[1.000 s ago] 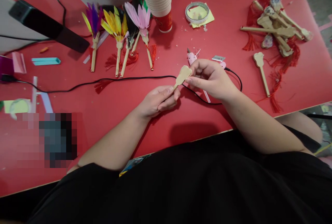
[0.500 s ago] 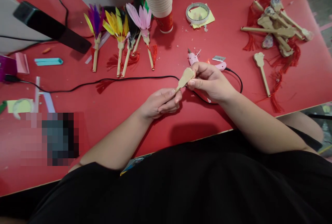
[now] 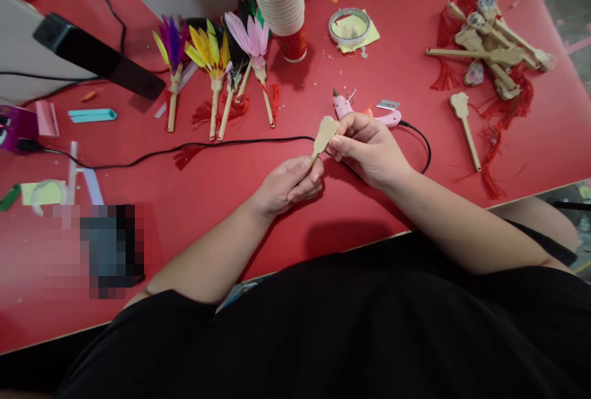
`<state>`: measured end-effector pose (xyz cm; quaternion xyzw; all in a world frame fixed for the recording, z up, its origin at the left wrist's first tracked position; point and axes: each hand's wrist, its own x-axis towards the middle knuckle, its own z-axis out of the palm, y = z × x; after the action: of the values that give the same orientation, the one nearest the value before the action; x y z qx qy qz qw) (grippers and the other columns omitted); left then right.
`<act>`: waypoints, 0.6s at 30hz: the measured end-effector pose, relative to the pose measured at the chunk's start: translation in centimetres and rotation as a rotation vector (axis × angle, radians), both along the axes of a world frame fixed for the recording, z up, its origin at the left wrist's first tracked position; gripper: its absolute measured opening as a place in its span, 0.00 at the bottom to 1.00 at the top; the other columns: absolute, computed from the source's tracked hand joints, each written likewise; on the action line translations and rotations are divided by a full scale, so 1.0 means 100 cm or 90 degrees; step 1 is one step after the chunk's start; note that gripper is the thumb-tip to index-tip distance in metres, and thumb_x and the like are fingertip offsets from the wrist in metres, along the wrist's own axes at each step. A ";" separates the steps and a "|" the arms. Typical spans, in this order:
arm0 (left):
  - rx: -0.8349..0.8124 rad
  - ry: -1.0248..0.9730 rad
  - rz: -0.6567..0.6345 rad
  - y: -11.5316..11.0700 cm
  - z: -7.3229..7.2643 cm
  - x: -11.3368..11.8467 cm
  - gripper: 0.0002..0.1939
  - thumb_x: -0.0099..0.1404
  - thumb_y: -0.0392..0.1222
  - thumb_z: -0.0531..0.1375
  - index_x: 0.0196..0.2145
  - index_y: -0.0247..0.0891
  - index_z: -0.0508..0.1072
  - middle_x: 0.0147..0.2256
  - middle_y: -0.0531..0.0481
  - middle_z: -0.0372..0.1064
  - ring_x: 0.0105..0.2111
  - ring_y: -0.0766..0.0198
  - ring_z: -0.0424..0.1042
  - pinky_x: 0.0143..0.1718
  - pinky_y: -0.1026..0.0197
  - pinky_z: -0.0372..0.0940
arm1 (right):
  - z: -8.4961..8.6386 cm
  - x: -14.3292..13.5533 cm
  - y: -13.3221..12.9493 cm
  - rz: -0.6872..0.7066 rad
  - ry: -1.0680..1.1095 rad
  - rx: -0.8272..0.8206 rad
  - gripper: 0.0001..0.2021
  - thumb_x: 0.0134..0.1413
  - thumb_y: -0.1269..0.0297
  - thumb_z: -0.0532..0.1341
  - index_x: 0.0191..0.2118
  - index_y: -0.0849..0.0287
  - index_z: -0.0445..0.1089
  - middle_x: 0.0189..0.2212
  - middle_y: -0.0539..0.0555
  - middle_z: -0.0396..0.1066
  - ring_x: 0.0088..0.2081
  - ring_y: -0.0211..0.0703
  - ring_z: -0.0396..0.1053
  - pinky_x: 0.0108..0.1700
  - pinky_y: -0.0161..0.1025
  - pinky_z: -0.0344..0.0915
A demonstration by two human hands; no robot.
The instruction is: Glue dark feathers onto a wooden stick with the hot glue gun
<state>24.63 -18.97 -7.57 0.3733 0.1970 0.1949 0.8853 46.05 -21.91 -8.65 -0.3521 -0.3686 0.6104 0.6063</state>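
Note:
A small wooden fan handle, with a wide scalloped head, is held between my two hands above the table. My left hand is closed round its narrow stem, thumb on top. At the head's right edge, my right hand pinches the wood between thumb and fingers. Just behind my right hand lies a pink glue gun with a black cord. A loose metal blade rests beside it. To the right, another wooden handle lies by a red tassel.
Several wooden handles with red tassels are heaped at the far right. Feather fans, one yellow and one pink, lie at the back left near stacked paper cups. A tape roll and a black cable lie on the red table.
My right hand has shifted slightly left and the wooden handle's head has turned a little more upright. Both hands keep their hold. The view has moved slightly.

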 end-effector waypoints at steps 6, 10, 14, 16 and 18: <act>0.066 0.020 0.024 -0.002 -0.002 0.003 0.32 0.80 0.69 0.75 0.33 0.40 0.73 0.14 0.64 0.49 0.15 0.72 0.44 0.22 0.68 0.53 | -0.001 0.003 0.002 0.008 -0.012 -0.014 0.33 0.50 0.39 0.92 0.37 0.52 0.73 0.31 0.44 0.73 0.31 0.36 0.65 0.36 0.37 0.70; 0.085 0.033 0.016 -0.001 -0.003 0.003 0.33 0.80 0.70 0.74 0.33 0.41 0.72 0.14 0.64 0.50 0.15 0.72 0.45 0.22 0.67 0.52 | -0.001 0.003 0.002 0.017 -0.001 -0.019 0.34 0.48 0.40 0.93 0.37 0.52 0.72 0.31 0.44 0.72 0.31 0.37 0.64 0.35 0.37 0.68; 0.142 0.048 0.040 -0.001 -0.008 0.002 0.33 0.81 0.72 0.72 0.34 0.41 0.73 0.14 0.64 0.51 0.15 0.71 0.44 0.21 0.66 0.49 | 0.000 0.006 0.003 0.035 -0.028 -0.006 0.34 0.52 0.38 0.91 0.38 0.51 0.70 0.32 0.45 0.72 0.32 0.38 0.66 0.37 0.37 0.71; 0.205 0.075 0.080 -0.003 -0.011 0.002 0.32 0.83 0.72 0.70 0.36 0.41 0.75 0.15 0.63 0.53 0.16 0.71 0.46 0.22 0.65 0.48 | 0.003 0.010 0.002 0.031 -0.076 0.002 0.34 0.55 0.35 0.89 0.41 0.50 0.71 0.35 0.46 0.73 0.35 0.39 0.69 0.39 0.38 0.74; 0.265 0.114 0.103 -0.006 -0.012 0.002 0.31 0.85 0.72 0.68 0.39 0.40 0.78 0.17 0.62 0.57 0.17 0.70 0.50 0.23 0.64 0.51 | 0.007 0.014 0.000 0.001 -0.155 0.016 0.32 0.57 0.35 0.88 0.46 0.49 0.73 0.40 0.49 0.75 0.40 0.43 0.74 0.43 0.40 0.77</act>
<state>24.85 -19.54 -8.76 0.5469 0.2596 0.2673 0.7497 47.48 -21.88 -7.98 -0.4157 -0.4476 0.5586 0.5611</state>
